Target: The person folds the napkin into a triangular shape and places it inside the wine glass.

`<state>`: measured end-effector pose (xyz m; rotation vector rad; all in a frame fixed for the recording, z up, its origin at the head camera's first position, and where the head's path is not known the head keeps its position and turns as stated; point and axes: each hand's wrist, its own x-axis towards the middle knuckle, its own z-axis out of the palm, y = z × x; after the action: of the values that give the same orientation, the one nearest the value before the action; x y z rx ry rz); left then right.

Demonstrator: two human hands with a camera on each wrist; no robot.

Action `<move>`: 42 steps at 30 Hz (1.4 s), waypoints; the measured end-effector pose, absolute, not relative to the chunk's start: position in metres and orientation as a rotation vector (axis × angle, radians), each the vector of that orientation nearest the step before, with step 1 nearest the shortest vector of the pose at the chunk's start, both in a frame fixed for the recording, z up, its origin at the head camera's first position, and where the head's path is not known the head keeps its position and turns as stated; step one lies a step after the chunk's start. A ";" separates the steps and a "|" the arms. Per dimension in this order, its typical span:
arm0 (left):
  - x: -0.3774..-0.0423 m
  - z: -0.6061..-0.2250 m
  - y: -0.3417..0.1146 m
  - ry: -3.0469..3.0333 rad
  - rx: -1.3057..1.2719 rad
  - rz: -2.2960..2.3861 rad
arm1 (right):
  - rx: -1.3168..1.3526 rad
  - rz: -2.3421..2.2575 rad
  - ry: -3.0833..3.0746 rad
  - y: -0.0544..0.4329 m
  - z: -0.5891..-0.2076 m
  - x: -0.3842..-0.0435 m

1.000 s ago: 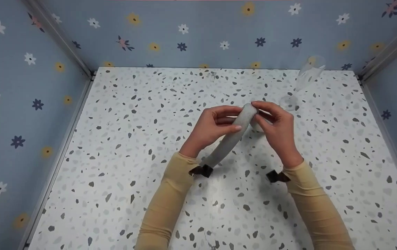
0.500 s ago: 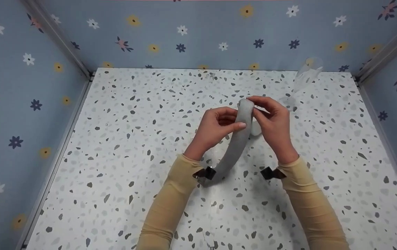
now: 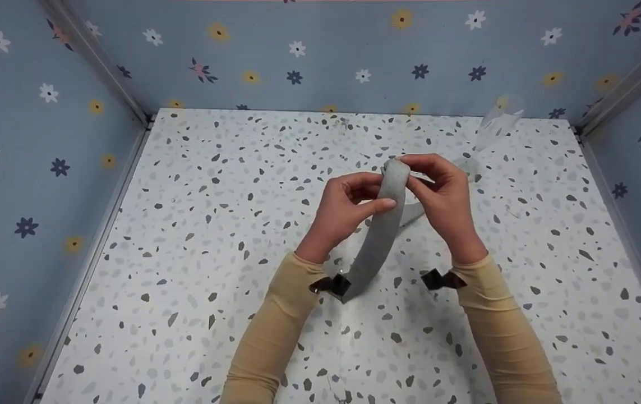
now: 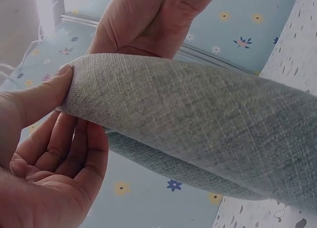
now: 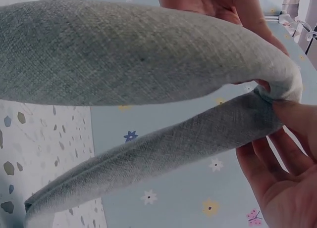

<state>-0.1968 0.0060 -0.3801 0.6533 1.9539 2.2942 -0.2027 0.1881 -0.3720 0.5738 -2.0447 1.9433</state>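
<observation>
Cloth: a grey woven strip (image 3: 379, 235), held up above the table (image 3: 213, 168) in front of the person; it bends over at the top, one length falling toward the person, another lying behind it, partly hidden by the right hand (image 3: 448, 199).
Left hand (image 3: 338, 210): pinching the cloth just below the bend, thumb across the near face, fingers behind; this probably steadies the strip and keeps its face flat.
Right hand: pinching the cloth at the bend, thumb against the strip and fingertips at its upper edge; likely this keeps the turn tight.
Hands together: on opposite sides of the strip, near each other, so the hold seems meant to share control of the bend while the length hangs loose.
Cloth's lower end: beside the left wrist's black mount (image 3: 340, 284); whether it touches the table cannot be told.
Glass (image 3: 498, 126): transparent, beyond the right hand and toward the far right corner; it looks the likeliest thing to be knocked by a reach that way.
Table edges: far edge along the wall (image 3: 331, 62), sides along the left panel (image 3: 12, 185) and right panel (image 3: 634, 168).
Room: widest to the left of the hands; tighter toward the glass.
</observation>
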 end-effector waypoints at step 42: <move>-0.189 -0.364 0.033 1.883 0.745 2.642 | 0.835 1.979 -2.185 0.222 -0.361 -0.212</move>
<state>-0.1888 0.0333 -0.3636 0.7450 1.8830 2.6420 -0.2120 0.2224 -0.3608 0.8349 -2.1849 1.9788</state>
